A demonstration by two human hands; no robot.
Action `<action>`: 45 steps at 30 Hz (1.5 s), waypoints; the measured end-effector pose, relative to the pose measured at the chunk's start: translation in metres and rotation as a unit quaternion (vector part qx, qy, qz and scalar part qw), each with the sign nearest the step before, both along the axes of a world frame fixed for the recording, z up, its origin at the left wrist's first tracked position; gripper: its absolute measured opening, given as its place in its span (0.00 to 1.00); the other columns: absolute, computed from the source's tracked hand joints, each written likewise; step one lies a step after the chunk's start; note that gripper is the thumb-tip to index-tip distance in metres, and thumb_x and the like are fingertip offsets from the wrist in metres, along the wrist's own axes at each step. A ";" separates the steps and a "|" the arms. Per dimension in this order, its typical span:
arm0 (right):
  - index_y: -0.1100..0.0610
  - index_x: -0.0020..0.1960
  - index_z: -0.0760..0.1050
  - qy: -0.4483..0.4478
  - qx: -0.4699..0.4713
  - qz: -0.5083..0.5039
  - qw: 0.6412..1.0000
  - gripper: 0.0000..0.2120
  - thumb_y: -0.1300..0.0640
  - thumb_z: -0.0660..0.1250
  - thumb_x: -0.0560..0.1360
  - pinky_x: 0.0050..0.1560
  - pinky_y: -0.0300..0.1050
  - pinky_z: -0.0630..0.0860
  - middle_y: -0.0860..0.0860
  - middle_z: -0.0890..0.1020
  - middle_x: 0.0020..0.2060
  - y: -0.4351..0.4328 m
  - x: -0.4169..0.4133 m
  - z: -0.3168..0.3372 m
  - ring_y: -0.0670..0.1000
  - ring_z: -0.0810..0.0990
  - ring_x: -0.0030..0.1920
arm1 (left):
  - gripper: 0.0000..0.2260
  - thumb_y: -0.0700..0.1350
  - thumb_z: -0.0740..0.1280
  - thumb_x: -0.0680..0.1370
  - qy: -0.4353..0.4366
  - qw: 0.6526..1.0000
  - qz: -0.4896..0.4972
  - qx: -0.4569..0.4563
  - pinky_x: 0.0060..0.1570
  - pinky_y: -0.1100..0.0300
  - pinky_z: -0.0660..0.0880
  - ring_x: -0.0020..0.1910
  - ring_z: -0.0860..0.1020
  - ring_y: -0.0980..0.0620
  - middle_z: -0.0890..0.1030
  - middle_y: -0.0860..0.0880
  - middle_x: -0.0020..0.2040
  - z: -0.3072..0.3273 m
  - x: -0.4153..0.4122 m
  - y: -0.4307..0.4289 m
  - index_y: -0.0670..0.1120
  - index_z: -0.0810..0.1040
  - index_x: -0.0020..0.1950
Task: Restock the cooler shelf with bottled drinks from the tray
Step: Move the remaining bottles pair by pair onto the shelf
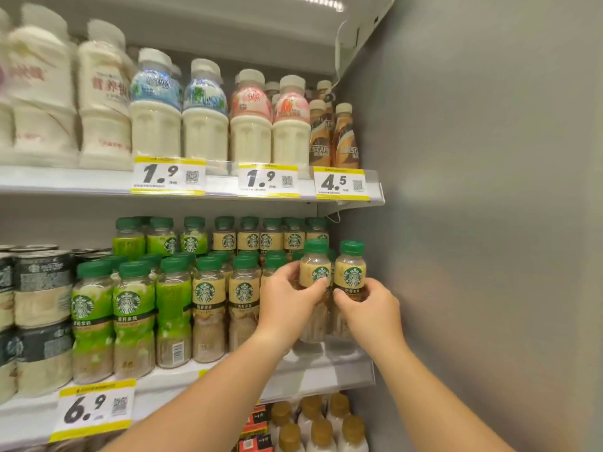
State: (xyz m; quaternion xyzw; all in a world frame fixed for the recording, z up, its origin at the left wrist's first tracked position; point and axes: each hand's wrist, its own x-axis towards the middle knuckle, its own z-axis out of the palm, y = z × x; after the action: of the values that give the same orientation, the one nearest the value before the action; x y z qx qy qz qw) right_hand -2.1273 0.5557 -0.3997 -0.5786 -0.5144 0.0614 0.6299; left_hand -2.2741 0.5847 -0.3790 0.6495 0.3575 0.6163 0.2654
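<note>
Two green-capped coffee bottles with tan labels stand at the right end of the middle cooler shelf (332, 357). My left hand (287, 301) grips the left one (315, 269) around its middle. My right hand (368, 308) grips the right one (350, 269) just below its label. Both bottles are upright at the shelf's front edge, right of rows of matching tan-label bottles (208, 298) and green-label bottles (130, 308). The tray is not in view.
The cooler's grey side wall (473, 223) stands close on the right. The upper shelf (228, 184) holds milk drinks and brown coffee bottles. Cans (42, 288) fill the middle shelf's left end. Gold-capped bottles (319, 429) stand on the shelf below.
</note>
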 end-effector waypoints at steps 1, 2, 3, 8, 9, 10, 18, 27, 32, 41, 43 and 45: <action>0.46 0.44 0.81 0.003 -0.007 0.002 1.000 0.08 0.47 0.74 0.68 0.34 0.37 0.76 0.42 0.84 0.36 0.003 0.000 -0.006 0.40 0.82 0.37 | 0.22 0.51 0.78 0.71 -0.002 1.000 -0.004 0.002 0.44 0.73 0.76 0.49 0.80 0.69 0.84 0.61 0.50 -0.005 0.003 0.002 0.50 0.80 0.63; 0.47 0.45 0.81 0.004 -0.014 0.004 1.000 0.08 0.47 0.75 0.68 0.33 0.36 0.75 0.42 0.84 0.36 0.006 0.001 -0.011 0.40 0.82 0.37 | 0.21 0.50 0.77 0.71 -0.009 1.000 -0.008 0.003 0.46 0.71 0.77 0.50 0.81 0.67 0.84 0.61 0.50 -0.009 0.006 0.003 0.51 0.80 0.63; 0.47 0.45 0.80 0.003 -0.019 0.004 1.000 0.08 0.46 0.75 0.68 0.32 0.35 0.74 0.42 0.84 0.36 0.007 0.002 -0.015 0.39 0.81 0.37 | 0.21 0.49 0.77 0.71 -0.020 1.000 -0.012 -0.001 0.49 0.68 0.78 0.52 0.81 0.65 0.84 0.61 0.51 -0.014 0.008 0.004 0.52 0.79 0.63; 0.47 0.47 0.80 -0.001 -0.026 0.001 1.000 0.09 0.46 0.74 0.69 0.33 0.35 0.74 0.41 0.84 0.37 0.011 0.003 -0.026 0.40 0.81 0.38 | 0.28 0.47 0.76 0.74 -0.040 0.998 -0.013 -0.041 0.62 0.57 0.76 0.61 0.78 0.60 0.81 0.57 0.60 -0.035 0.011 0.004 0.48 0.71 0.72; 0.46 0.47 0.80 -0.006 -0.026 0.000 1.000 0.09 0.46 0.74 0.69 0.33 0.34 0.73 0.41 0.84 0.37 0.011 0.003 -0.026 0.39 0.81 0.38 | 0.28 0.47 0.75 0.75 -0.036 0.998 -0.005 -0.041 0.63 0.55 0.76 0.63 0.77 0.59 0.80 0.54 0.62 -0.037 0.010 0.003 0.49 0.71 0.72; 0.46 0.48 0.80 -0.011 -0.028 -0.001 1.000 0.10 0.45 0.74 0.69 0.33 0.34 0.73 0.41 0.83 0.38 0.011 0.002 -0.027 0.39 0.81 0.39 | 0.27 0.49 0.75 0.75 -0.033 0.999 0.003 -0.042 0.64 0.53 0.75 0.64 0.77 0.57 0.80 0.53 0.64 -0.039 0.010 0.001 0.49 0.70 0.72; 0.44 0.56 0.72 -0.008 -0.029 0.012 0.999 0.16 0.45 0.74 0.72 0.34 0.31 0.73 0.40 0.82 0.45 0.012 0.002 -0.036 0.39 0.80 0.43 | 0.07 0.55 0.68 0.78 0.108 0.987 0.119 0.018 0.47 0.54 0.80 0.44 0.79 0.61 0.82 0.60 0.44 -0.030 0.008 -0.018 0.55 0.78 0.54; 0.44 0.60 0.75 -0.014 -0.008 0.019 1.000 0.17 0.45 0.73 0.74 0.33 0.27 0.72 0.37 0.81 0.46 0.011 0.003 -0.040 0.37 0.80 0.46 | 0.24 0.56 0.63 0.81 0.264 0.945 0.188 0.048 0.46 0.54 0.78 0.52 0.81 0.44 0.82 0.44 0.53 -0.021 0.004 -0.025 0.44 0.69 0.73; 0.44 0.62 0.75 -0.010 0.007 0.029 1.000 0.16 0.46 0.72 0.75 0.39 0.27 0.72 0.36 0.81 0.47 0.013 0.003 -0.046 0.35 0.79 0.47 | 0.15 0.53 0.61 0.83 0.261 0.945 0.191 0.043 0.49 0.51 0.78 0.53 0.81 0.43 0.81 0.45 0.53 -0.027 0.002 -0.026 0.44 0.73 0.64; 0.48 0.70 0.71 -0.025 -0.014 0.018 0.999 0.23 0.47 0.70 0.77 0.52 0.42 0.80 0.44 0.81 0.58 0.014 0.003 -0.059 0.46 0.79 0.59 | 0.17 0.54 0.66 0.80 0.231 0.953 0.188 0.059 0.46 0.56 0.73 0.54 0.79 0.47 0.76 0.50 0.58 -0.049 -0.001 -0.035 0.47 0.69 0.65; 0.52 0.73 0.68 -0.035 -0.036 -0.003 0.999 0.29 0.46 0.71 0.75 0.60 0.53 0.78 0.49 0.79 0.63 0.012 0.004 -0.067 0.51 0.77 0.64 | 0.14 0.58 0.67 0.78 0.276 0.935 0.211 0.073 0.39 0.59 0.72 0.47 0.78 0.50 0.75 0.54 0.51 -0.063 -0.005 -0.038 0.51 0.70 0.56; 0.53 0.71 0.70 -0.055 -0.043 -0.027 0.997 0.28 0.45 0.71 0.75 0.58 0.53 0.79 0.50 0.80 0.61 0.010 0.005 -0.075 0.51 0.78 0.61 | 0.15 0.63 0.66 0.77 0.320 0.914 0.241 0.064 0.36 0.58 0.72 0.44 0.78 0.52 0.76 0.56 0.45 -0.072 -0.008 -0.038 0.53 0.70 0.49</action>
State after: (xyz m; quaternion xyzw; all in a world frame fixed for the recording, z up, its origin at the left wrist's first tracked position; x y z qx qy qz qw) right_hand -2.1227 0.5658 -0.4747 -0.6215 -0.5290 0.0345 0.5768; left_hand -2.2825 0.5470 -0.4507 0.7214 0.5290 0.4426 -0.0617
